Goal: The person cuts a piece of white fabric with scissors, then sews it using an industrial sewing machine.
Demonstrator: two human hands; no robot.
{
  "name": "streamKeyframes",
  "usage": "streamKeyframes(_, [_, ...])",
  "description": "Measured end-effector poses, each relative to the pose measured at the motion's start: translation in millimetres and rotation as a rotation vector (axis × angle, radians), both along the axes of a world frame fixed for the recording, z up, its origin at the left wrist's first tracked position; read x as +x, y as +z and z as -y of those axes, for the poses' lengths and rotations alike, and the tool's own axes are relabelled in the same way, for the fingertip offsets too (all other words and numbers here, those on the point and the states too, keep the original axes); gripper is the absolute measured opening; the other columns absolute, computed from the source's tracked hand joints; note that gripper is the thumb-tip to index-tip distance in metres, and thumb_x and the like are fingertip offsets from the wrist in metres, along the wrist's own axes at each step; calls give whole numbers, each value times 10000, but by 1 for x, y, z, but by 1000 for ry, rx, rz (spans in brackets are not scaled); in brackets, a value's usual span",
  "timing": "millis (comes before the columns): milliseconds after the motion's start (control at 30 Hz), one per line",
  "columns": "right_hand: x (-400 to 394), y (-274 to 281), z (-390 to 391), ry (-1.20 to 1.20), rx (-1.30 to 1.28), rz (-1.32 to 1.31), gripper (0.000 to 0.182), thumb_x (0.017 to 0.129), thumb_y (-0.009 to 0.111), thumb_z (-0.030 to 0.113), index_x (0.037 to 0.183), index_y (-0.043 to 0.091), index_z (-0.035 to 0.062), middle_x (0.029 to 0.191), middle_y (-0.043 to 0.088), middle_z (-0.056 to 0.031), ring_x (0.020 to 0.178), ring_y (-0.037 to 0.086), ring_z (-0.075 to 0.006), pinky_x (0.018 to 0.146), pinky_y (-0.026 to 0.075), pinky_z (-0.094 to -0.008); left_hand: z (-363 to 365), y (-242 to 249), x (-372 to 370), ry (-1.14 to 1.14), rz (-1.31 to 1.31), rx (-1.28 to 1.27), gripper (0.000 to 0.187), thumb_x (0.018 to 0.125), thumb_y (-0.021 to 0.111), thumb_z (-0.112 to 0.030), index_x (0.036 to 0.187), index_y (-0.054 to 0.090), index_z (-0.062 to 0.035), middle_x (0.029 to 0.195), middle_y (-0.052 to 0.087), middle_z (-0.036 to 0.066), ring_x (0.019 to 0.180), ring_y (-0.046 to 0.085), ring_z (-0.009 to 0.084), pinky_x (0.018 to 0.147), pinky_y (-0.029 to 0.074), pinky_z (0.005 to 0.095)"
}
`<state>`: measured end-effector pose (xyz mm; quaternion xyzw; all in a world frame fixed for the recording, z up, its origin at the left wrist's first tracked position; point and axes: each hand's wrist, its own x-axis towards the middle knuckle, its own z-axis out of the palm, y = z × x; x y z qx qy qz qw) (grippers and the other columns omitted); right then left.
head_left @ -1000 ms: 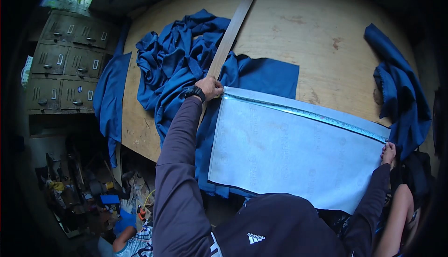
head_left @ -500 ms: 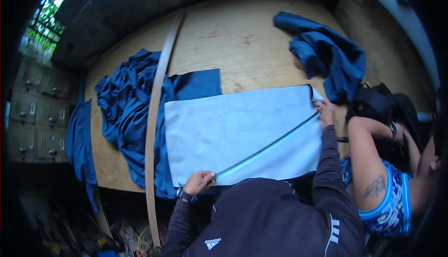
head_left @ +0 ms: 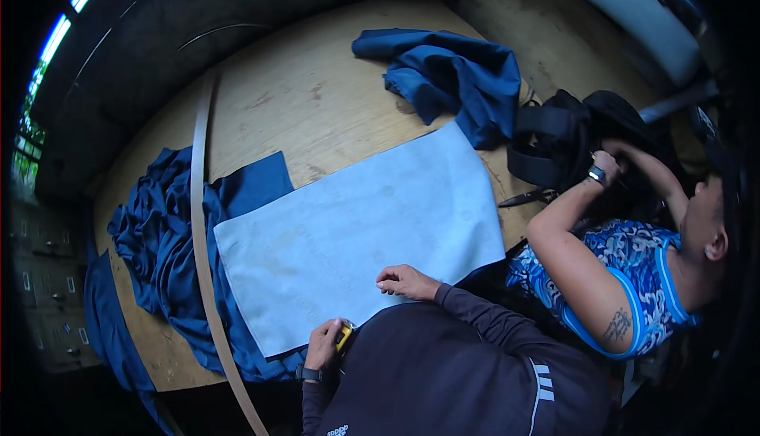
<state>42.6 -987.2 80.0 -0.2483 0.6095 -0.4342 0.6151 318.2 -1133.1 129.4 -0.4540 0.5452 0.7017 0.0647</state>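
In my left hand (head_left: 321,346), which wears a dark watch, is a yellow tape measure (head_left: 343,335), held at the near edge of a light blue sheet (head_left: 372,214). No blade shows outside its case. My right hand (head_left: 410,283) is over the sheet's near edge, fingers curled together with nothing visible in them. The sheet lies nearly flat across blue fabric (head_left: 257,181) on the wooden table (head_left: 261,111).
A long wooden strip (head_left: 201,230) crosses the crumpled blue cloth (head_left: 158,222) at left. More blue cloth (head_left: 467,79) lies at the back right. Beside me, another person (head_left: 570,238) reaches into a black bag (head_left: 554,135). Scissors (head_left: 524,198) lie near the bag.
The tape blade that stretched diagonally across the sheet is back in its case. My right hand has come from the far right corner toward my left. The view has turned right.
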Motion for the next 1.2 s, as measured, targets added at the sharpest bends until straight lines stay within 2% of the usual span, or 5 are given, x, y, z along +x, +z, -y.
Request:
streamKeyframes(267, [2,41,5,32,-244,-235,711,990,699,381,1533,394,38,1337,613,-138,1140,614,-190,1026,476,-352,15,-4,-138,-52,-260,-368,507,1077,543,-311,1475,459,-8,990,620,110,848,582,156,778,498,302])
streamKeyframes(333, [-9,37,4,-104,-267,-96,564,1024,661,277,1481,464,13,1320,621,-121,1129,622,-174,1002,487,-326,17,-6,-153,-224,-387,-550,502,1056,572,-319,1445,490,-13,940,642,132,823,618,202,765,518,337])
streamKeyframes(633, [-14,36,31,-122,-273,-52,591,961,718,283,1421,482,-2,1243,644,-119,1087,633,-155,939,524,-309,-3,0,-160,39,-541,-563,489,1071,512,-302,1467,481,-17,1426,507,247,1327,499,376,1134,394,418])
streamKeyframes(967, [-18,-32,7,-390,-31,208,246,942,547,106,1144,598,-25,824,681,-103,740,683,-199,716,593,-338,86,-45,15,494,352,-1299,467,902,719,-170,1333,586,-48,1348,567,197,1298,519,386,1112,396,478])
streamKeyframes(1200, [-62,-6,-8,-638,-81,132,248,980,550,177,1113,605,-25,763,636,-88,681,664,-206,662,581,-341,101,-59,92,409,865,-996,634,873,739,-349,1398,531,-61,1346,596,181,1276,543,393,1047,422,542])
